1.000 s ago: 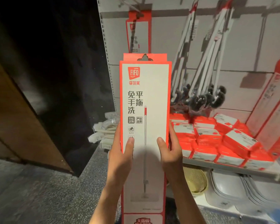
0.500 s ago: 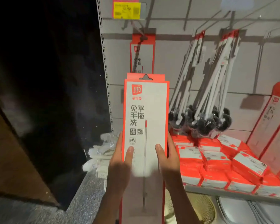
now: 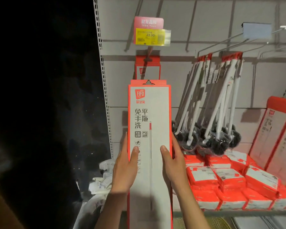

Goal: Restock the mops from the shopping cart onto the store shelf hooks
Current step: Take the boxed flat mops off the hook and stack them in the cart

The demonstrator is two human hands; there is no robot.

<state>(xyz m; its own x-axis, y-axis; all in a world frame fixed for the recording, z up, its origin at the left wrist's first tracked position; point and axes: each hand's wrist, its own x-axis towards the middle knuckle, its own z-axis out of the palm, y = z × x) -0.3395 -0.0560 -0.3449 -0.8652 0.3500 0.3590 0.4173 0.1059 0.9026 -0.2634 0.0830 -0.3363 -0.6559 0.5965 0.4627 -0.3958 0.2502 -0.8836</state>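
Note:
I hold a tall white-and-red boxed mop (image 3: 149, 116) upright in front of the shelf wall. My left hand (image 3: 125, 169) grips its left edge, thumb on the front face. My right hand (image 3: 174, 166) grips its right edge the same way. The box's hang tab sits just below another boxed mop (image 3: 147, 68) that hangs on a hook (image 3: 149, 52) under a yellow price tag (image 3: 149, 37). The box's lower end runs out of the frame.
White-handled brushes with black heads (image 3: 210, 113) hang on hooks to the right. Red-and-white packs (image 3: 224, 179) are stacked on the shelf (image 3: 238, 212) below. More boxed mops (image 3: 277, 134) lean at far right. White bundles (image 3: 102, 179) lie at lower left; the left side is dark.
The view has tilted upward, bringing the hook and the price tag into sight. The box stays in both hands, its tab now close under the hanging box.

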